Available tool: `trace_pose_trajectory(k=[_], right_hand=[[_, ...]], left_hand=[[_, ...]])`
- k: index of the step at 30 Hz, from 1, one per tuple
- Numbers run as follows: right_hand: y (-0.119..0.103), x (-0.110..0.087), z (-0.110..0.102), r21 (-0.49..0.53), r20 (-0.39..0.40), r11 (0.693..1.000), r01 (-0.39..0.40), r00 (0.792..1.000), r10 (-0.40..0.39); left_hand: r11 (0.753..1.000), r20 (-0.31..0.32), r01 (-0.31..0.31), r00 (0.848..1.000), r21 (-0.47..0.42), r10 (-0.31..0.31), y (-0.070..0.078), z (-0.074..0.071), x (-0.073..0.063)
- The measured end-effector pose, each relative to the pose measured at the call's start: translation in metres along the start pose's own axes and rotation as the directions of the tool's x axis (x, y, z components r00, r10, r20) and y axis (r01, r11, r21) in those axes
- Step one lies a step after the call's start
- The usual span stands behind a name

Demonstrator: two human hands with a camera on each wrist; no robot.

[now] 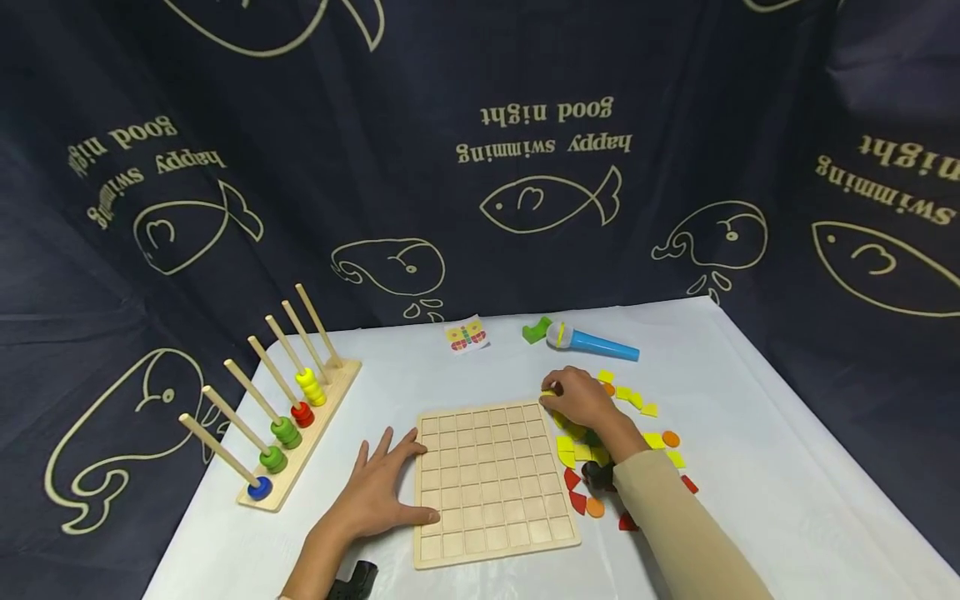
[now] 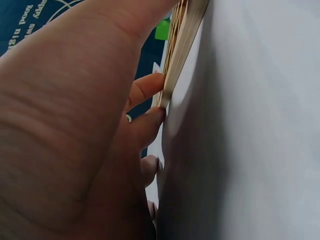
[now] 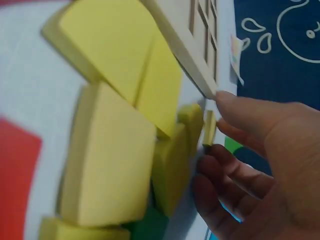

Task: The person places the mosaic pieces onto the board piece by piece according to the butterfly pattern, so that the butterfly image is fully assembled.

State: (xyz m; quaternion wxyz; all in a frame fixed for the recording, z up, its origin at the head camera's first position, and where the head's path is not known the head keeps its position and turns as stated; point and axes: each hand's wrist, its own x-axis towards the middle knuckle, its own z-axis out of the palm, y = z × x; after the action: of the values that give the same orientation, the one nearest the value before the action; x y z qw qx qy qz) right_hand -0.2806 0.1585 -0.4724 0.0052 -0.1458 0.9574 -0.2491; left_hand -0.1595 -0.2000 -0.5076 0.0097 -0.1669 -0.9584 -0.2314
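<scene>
Even light brightens the white tabletop (image 1: 401,375), with soft shadow and close-up blur in both wrist views.

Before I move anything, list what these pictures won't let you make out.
Head: how many yellow pieces there are; right hand and forearm may cover some.
Head: finest marks on the butterfly card; too small.
Head: full shape of the black object at bottom; the edge cuts it.
Right wrist: outline of the dark green piece; yellow pieces and bottom edge hide it.
</scene>
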Motion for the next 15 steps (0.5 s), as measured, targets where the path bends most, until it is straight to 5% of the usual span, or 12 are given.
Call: trace_pose_trajectory(k=[15], right_hand=[[0.0026,0.0083,0.0025,-0.071,-0.026,0.996,-0.058,0.998,0.056]], left_hand=[[0.996,0.006,-0.062,0.998,-0.07,0.062,-0.0049,-0.0027,-0.0021]])
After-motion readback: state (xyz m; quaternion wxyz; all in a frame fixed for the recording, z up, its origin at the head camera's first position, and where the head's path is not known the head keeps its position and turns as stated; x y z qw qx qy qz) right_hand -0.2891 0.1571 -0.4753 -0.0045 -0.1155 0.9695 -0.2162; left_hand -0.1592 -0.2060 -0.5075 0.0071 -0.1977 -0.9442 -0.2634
